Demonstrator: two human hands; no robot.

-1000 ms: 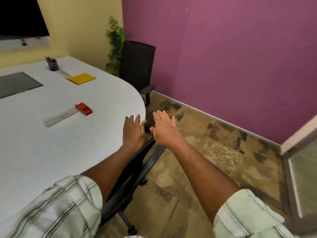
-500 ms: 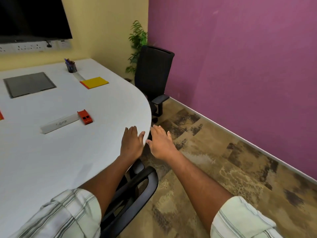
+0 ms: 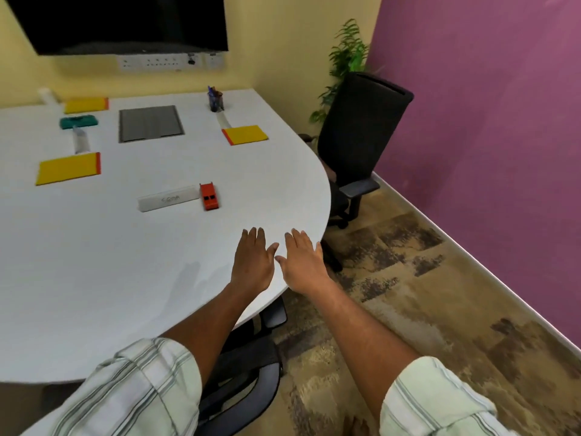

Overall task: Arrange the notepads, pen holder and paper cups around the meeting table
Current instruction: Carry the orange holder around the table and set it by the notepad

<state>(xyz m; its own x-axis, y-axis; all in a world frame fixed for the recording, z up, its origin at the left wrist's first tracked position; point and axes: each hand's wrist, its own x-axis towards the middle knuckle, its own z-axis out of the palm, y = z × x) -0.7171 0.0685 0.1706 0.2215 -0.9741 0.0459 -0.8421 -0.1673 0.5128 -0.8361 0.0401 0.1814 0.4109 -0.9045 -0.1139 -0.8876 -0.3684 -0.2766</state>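
Reaching out side by side, both hands hover palm-down at the near right edge of the white table [image 3: 94, 278]. The left hand [image 3: 253, 262] is over the tabletop, fingers straight and close together, holding nothing. The right hand [image 3: 303, 262] sits just beside it, right over the rounded rim, fingers straight and slightly spread, also holding nothing. Whether the palms touch the surface, I cannot tell.

Out on the table, the pen holder [image 3: 215, 101] stands upright at the far side with pens in it, and a white strip [image 3: 224, 120] lies just in front of it. A yellow notepad with an orange edge [image 3: 245, 135] lies near the far right rim. A second notepad [image 3: 68, 168] lies on the left, and a third [image 3: 86, 105] at the far left, near the wall. A pale thing [image 3: 47, 95] beside that one could be a paper cup; too blurred to say. A teal object [image 3: 78, 122] lies between those two left pads, with a clear, blurred item [image 3: 80, 140] just below it. A grey panel [image 3: 151, 123] sits flush in the middle of the table.

Closer in, a white name plate [image 3: 168, 198] lies touching a small orange block [image 3: 209, 196].

A black chair [image 3: 361, 127] stands at the far right corner by a plant [image 3: 345, 61], and another chair [image 3: 248, 382] is tucked under the near edge. A dark screen [image 3: 125, 23] hangs on the yellow wall.
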